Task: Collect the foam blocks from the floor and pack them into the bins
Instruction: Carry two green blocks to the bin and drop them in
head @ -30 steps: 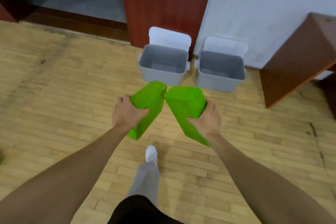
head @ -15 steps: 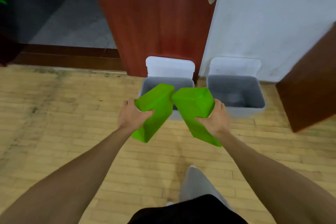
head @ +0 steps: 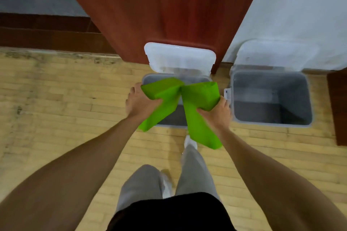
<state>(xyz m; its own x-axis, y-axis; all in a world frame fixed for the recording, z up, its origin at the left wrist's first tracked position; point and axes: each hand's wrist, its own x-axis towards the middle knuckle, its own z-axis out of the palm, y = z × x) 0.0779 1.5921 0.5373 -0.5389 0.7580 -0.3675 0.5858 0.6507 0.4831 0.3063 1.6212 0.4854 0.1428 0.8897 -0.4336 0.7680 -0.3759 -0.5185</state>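
My left hand (head: 139,103) grips one long green foam block (head: 163,99), tilted with its upper end to the right. A second green foam block (head: 200,112) is held in my right hand (head: 216,114), leaning the other way. Their upper ends touch above the left grey bin (head: 172,118), which stands open with its white lid (head: 180,58) raised against the door. The right grey bin (head: 272,97) beside it is open too, and its inside looks bare.
A red-brown wooden door (head: 159,9) stands behind the left bin, a white wall (head: 300,15) behind the right one. A dark wooden piece of furniture (head: 338,107) is at the right edge. My legs and white shoes (head: 189,142) are on the plank floor below the bins.
I have walked up to the bins. Both hands have carried the green blocks forward, from in front of the bins to over the left bin's opening.
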